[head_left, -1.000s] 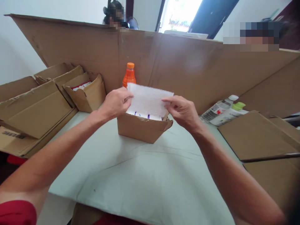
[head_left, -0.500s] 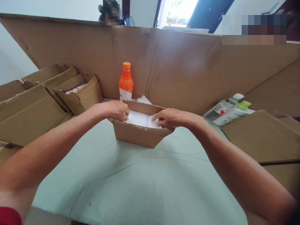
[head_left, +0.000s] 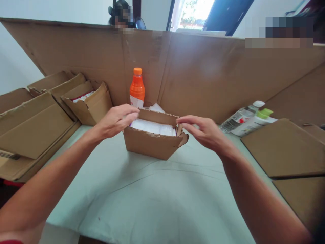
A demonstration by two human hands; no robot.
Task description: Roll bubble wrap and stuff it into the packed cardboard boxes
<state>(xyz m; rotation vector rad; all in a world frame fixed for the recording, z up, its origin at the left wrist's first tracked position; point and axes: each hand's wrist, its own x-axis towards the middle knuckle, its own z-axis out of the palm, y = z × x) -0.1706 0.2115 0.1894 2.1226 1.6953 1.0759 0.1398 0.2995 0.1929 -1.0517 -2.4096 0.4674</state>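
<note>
A small cardboard box (head_left: 147, 144) stands open at the top on the pale green table cover, near the middle. White packing foam (head_left: 153, 127) lies inside it, just below the rim. At the box's left end is my left hand (head_left: 119, 118), its fingers stretched over the rim and holding nothing. My right hand (head_left: 199, 128) is at the right end, with fingertips apart beside the torn corner flap (head_left: 183, 139). Whether either hand touches the cardboard is hard to tell.
Behind the box stand an orange bottle (head_left: 137, 88) and a tall cardboard wall (head_left: 203, 78). Several open boxes (head_left: 33, 125) crowd the left side. To the right lie a clear bottle (head_left: 238, 118), a green-capped bottle (head_left: 254, 123) and flat cardboard (head_left: 281, 149). Beyond the wall is a person (head_left: 121, 13).
Both hands have come up out of the box, off the white foam, and moved outward to its two ends. The fingers have straightened. The box stays in place.
</note>
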